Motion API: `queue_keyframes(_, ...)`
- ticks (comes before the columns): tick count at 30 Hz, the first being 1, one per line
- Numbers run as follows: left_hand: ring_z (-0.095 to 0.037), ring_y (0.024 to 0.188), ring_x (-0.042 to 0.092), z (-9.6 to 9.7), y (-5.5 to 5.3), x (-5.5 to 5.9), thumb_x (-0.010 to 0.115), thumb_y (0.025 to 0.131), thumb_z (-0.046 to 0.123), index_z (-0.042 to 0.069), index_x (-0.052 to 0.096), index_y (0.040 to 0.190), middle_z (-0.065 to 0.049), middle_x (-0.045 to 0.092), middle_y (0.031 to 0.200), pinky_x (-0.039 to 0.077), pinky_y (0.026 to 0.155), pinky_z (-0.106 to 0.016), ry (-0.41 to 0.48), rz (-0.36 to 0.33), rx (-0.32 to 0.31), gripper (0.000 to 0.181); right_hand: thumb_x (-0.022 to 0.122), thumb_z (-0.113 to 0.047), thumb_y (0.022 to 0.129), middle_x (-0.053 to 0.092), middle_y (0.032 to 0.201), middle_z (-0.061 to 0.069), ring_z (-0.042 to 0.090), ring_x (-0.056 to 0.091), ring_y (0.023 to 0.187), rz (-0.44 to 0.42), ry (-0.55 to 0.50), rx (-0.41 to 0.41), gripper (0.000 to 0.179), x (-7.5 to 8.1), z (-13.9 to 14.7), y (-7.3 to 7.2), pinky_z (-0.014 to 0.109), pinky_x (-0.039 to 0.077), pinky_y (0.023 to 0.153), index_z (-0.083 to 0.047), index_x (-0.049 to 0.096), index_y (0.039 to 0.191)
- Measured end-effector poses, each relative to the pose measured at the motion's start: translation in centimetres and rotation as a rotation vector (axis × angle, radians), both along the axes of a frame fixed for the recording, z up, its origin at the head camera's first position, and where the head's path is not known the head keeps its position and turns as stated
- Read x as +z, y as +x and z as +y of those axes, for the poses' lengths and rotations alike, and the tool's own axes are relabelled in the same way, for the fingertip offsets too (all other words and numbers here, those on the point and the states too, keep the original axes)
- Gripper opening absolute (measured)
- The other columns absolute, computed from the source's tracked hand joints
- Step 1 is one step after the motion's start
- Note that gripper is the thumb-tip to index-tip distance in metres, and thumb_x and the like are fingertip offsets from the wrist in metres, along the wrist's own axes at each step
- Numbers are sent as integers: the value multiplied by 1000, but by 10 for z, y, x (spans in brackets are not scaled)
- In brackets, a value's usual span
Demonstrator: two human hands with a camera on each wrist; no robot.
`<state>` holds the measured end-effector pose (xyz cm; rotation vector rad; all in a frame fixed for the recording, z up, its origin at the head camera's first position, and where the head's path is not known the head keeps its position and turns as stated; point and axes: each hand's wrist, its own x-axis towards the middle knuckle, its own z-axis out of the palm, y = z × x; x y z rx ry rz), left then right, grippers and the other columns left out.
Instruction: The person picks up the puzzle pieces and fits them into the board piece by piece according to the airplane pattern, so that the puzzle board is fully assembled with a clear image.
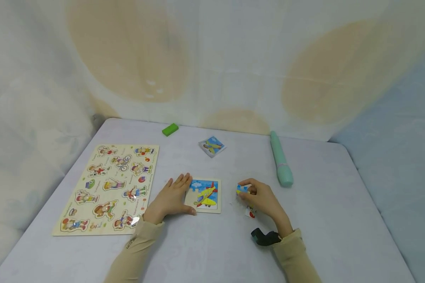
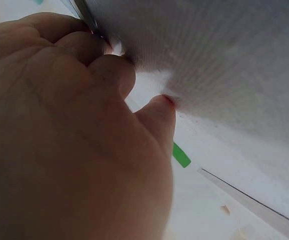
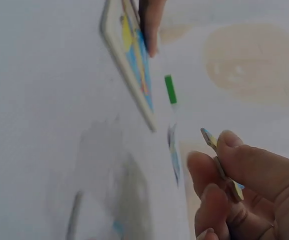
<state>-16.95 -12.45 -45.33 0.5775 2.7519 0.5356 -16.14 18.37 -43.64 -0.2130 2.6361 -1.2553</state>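
Observation:
A small square jigsaw tray (image 1: 216, 208) with a yellow airplane on blue sky lies in front of me. My left hand (image 1: 171, 198) rests at its left edge, thumb near the lower left corner, fingers stretched along the upper left side. Between thumb and fingers, my right hand (image 1: 260, 196) pinches a blue and yellow puzzle piece (image 1: 242, 189) to the right of the tray. The right wrist view shows this piece (image 3: 238, 191) partly behind the thumb and fingers. Below the right hand lies a white puzzle piece with a red mark (image 1: 250, 212), partly covered.
A large wooden board with cartoon children (image 1: 109, 188) lies on the left. Farther back are a green block (image 1: 170, 129) and a small airplane picture card (image 1: 212, 146). A mint-green tapered object (image 1: 281, 159) lies at the right. A dark wrist device (image 1: 265, 237) sits by the right cuff.

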Motion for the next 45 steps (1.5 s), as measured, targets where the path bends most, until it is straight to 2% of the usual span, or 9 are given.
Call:
queue_keyframes(6,-33,151,14,0,-1,1,81,67,54,2,24,153,-13,17,162,12,121,-57,-2,-12,5,116,64,-22,93,67,76,10,14,47,58,23,-46,20,28,7,-25,-14,22,38,53,-14,64,120)
queue_keyframes(13,-33,151,15,0,0,1,82,67,53,2,25,152,-13,18,162,12,121,-57,6,-9,18,115,56,-24,99,67,83,18,32,58,74,72,-159,14,27,15,-51,-27,28,45,63,-20,64,124)
queue_keyframes(16,-34,151,15,0,1,1,82,66,54,2,26,152,-13,18,162,12,121,-57,17,-6,12,115,58,-24,98,65,79,16,28,56,71,57,-203,-17,27,11,-57,-29,26,43,60,-20,65,123)
queue_keyframes(22,-33,151,14,1,2,0,82,66,54,2,25,152,-12,18,162,13,121,-57,16,-8,10,115,61,-23,96,56,68,5,15,43,58,67,-193,-99,22,0,-61,-28,21,31,48,-20,68,117)
queue_keyframes(26,-33,151,14,1,2,1,82,67,53,2,25,152,-12,18,162,12,121,-56,13,-14,12,115,58,-21,97,57,68,5,15,46,59,62,-239,-127,21,-2,-62,-28,21,35,50,-17,67,116)
queue_keyframes(32,-33,151,14,0,2,2,82,67,52,2,24,153,-13,17,162,12,121,-57,14,-16,17,115,52,-16,100,60,72,7,16,53,68,1,-272,-95,26,-1,-66,-30,23,45,63,-14,65,122)
queue_keyframes(38,-33,151,13,2,0,3,81,68,54,2,24,153,-12,17,162,12,121,-57,5,-14,8,115,55,-17,99,63,72,10,16,48,63,-18,-242,-50,25,-3,-71,-28,20,35,55,-17,67,121)
queue_keyframes(41,-33,151,14,2,-1,3,81,67,54,2,24,153,-13,18,162,13,120,-58,6,-3,3,115,58,-17,97,66,72,11,15,48,61,-13,-219,-27,19,-4,-78,-26,20,33,55,-12,68,113)
queue_keyframes(45,-33,151,15,1,0,1,82,67,54,2,25,152,-13,18,162,13,120,-58,13,-1,6,115,62,-18,95,67,70,9,13,55,63,4,-169,14,13,-6,-93,-20,20,40,58,-6,67,96)
